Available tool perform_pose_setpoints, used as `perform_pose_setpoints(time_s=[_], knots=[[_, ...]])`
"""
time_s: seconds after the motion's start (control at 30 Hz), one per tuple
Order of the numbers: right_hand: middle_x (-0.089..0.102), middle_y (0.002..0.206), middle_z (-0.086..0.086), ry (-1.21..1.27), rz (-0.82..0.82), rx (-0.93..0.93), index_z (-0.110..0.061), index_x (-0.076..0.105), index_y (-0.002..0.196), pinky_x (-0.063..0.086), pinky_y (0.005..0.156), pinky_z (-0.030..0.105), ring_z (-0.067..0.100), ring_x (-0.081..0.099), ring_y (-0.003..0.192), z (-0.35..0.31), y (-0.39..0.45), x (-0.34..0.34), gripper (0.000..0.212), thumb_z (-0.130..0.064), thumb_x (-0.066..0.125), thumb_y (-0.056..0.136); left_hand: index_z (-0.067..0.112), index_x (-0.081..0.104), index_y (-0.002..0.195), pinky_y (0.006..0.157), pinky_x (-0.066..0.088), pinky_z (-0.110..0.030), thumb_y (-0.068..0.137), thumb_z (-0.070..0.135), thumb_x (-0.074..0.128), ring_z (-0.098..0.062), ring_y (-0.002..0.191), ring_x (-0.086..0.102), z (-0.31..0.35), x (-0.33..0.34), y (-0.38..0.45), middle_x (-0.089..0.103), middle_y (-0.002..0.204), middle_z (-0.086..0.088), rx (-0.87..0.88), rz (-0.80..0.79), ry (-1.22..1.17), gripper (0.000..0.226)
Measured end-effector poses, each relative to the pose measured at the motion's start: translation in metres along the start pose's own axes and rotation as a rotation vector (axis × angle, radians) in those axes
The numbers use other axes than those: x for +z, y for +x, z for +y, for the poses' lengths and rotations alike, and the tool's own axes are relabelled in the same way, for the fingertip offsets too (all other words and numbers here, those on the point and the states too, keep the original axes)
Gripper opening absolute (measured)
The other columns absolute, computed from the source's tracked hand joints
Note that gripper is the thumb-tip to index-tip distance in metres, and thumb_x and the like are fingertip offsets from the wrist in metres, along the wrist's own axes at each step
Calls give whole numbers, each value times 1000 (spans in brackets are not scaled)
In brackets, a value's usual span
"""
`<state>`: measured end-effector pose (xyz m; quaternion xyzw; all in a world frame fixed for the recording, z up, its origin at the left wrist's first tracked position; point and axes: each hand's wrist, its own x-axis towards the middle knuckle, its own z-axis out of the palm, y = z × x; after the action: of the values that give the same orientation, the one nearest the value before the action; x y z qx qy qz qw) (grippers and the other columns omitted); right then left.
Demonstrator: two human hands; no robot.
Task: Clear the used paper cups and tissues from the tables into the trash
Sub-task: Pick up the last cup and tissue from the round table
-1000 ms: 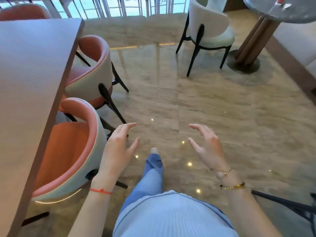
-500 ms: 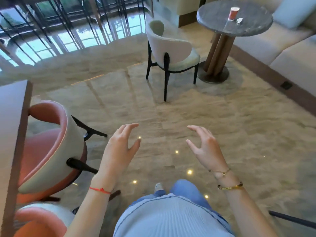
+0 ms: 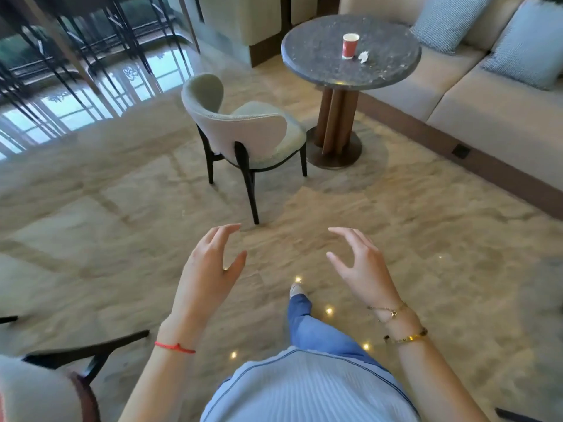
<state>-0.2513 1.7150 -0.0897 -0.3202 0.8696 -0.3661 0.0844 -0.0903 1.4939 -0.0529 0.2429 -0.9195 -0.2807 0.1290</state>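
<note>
In the upper right of the frame stands a round dark speckled stone table (image 3: 323, 68) on a brown fluted pedestal, and on its top sit the task's things: a red paper cup with a white rim (image 3: 349, 46), upright, and just beside it on its right a small crumpled white tissue (image 3: 363, 57). A pale upholstered chair with black legs (image 3: 243, 138) stands near the table's left side, and a beige sofa with blue cushions (image 3: 487, 95) runs along the right edge.

At the bottom centre, the left hand (image 3: 208, 275) and the right hand (image 3: 362, 269) hover over the glossy marble floor (image 3: 122, 208), both empty, fingers spread and loosely curled. They are well apart from the table.

The step in hand looks like the approach to that table. A good line probably passes to the right of the chair's legs, between chair and sofa. One hand could take the cup around its wall, upright in case liquid remains, while the other pinches up the light tissue. No trash bin shows in this view.
</note>
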Motion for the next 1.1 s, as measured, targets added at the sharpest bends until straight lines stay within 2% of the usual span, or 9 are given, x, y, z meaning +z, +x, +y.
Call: perform_pose_setpoints(time_s=[0.17, 0.33, 0.53, 0.67, 0.77, 0.87, 1.1], knots=[[57, 122, -8, 9, 41, 6, -24, 55, 125, 38, 101, 23, 12, 49, 118, 26, 129, -25, 41, -21, 66, 85, 25, 53, 130, 86, 45, -24, 87, 27, 67, -12, 109, 59, 14, 14, 139, 58, 123, 8, 40, -5, -6, 45], [58, 120, -7, -28, 79, 18, -22, 57, 123, 32, 97, 15, 11, 49, 116, 46, 237, -48, 40, -20, 67, 84, 24, 54, 129, 89, 46, -26, 86, 24, 68, -14, 110, 58, 27, 26, 253, 59, 122, 6, 63, 1, -29, 45], [59, 120, -5, -20, 104, 67, -21, 57, 123, 38, 100, 23, 13, 51, 116, 83, 337, -58, 40, -18, 67, 85, 25, 54, 130, 85, 44, -25, 86, 23, 68, -13, 108, 58, 32, 56, 375, 57, 123, 9, 99, -53, -39, 46], [58, 123, -5, -10, 106, 103, -19, 56, 125, 42, 101, 28, 12, 50, 118, 111, 408, -61, 41, -19, 66, 86, 22, 56, 126, 80, 42, -23, 84, 18, 69, -13, 99, 57, 34, 81, 462, 57, 119, 11, 136, -78, -53, 44], [58, 123, -5, -13, 127, 121, -20, 56, 125, 43, 99, 27, 12, 50, 118, 132, 468, -69, 40, -20, 66, 86, 22, 55, 128, 80, 42, -27, 84, 17, 67, -18, 105, 56, 38, 100, 535, 58, 122, 6, 162, -102, -53, 45], [58, 122, -3, -17, 163, 145, -19, 56, 125, 43, 99, 28, 13, 51, 117, 153, 534, -87, 39, -19, 66, 86, 25, 52, 132, 86, 45, -31, 87, 26, 65, -18, 110, 57, 50, 119, 613, 58, 124, 3, 183, -116, -39, 46], [61, 118, 0, -30, 270, 171, -13, 59, 122, 42, 101, 28, 16, 54, 113, 204, 670, -131, 39, -11, 67, 84, 26, 49, 132, 85, 42, -24, 86, 24, 67, -13, 112, 56, 88, 161, 773, 57, 127, 7, 276, -140, -57, 50]])
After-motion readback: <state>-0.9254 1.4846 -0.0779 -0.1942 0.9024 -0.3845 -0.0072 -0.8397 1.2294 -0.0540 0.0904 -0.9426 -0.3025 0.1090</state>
